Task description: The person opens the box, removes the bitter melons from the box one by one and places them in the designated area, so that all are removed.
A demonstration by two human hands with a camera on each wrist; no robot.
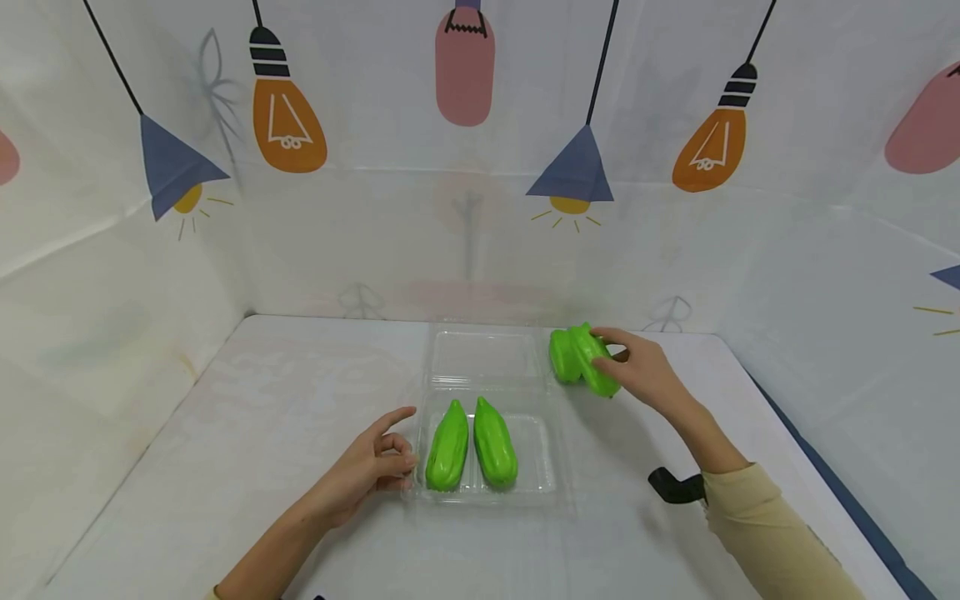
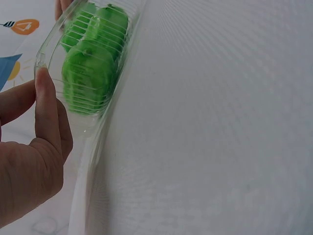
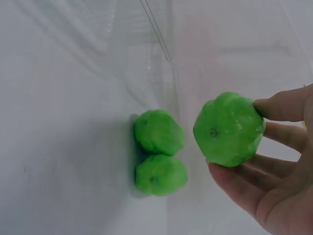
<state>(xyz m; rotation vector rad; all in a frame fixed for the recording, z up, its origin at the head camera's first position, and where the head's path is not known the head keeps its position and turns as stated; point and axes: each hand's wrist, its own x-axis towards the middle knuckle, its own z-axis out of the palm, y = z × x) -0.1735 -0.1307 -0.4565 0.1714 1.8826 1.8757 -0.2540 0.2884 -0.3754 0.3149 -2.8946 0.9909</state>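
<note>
My right hand (image 1: 637, 367) holds a green, ridged, tapered toy vegetable (image 3: 229, 129) between the thumb and fingers, right of the clear plastic box (image 1: 536, 492). Close by, two more green toy vegetables (image 3: 159, 132) lie side by side on the table in the right wrist view; the head view shows them partly behind the held one. The hinged box is spread flat with its lid (image 1: 483, 354) at the back. Inside lie two more green pieces (image 1: 447, 446), narrow ends pointing away. At the box's left rim, my left hand (image 1: 371, 471) pinches the edge with thumb and fingertips, index finger lifted.
A white table (image 1: 285, 392) carries everything, with a cloth wall (image 1: 360, 242) printed with lamps along its back. Cloth also hangs at both sides. A black strap-like piece (image 1: 675, 486) sticks out from the right sleeve (image 1: 765, 525).
</note>
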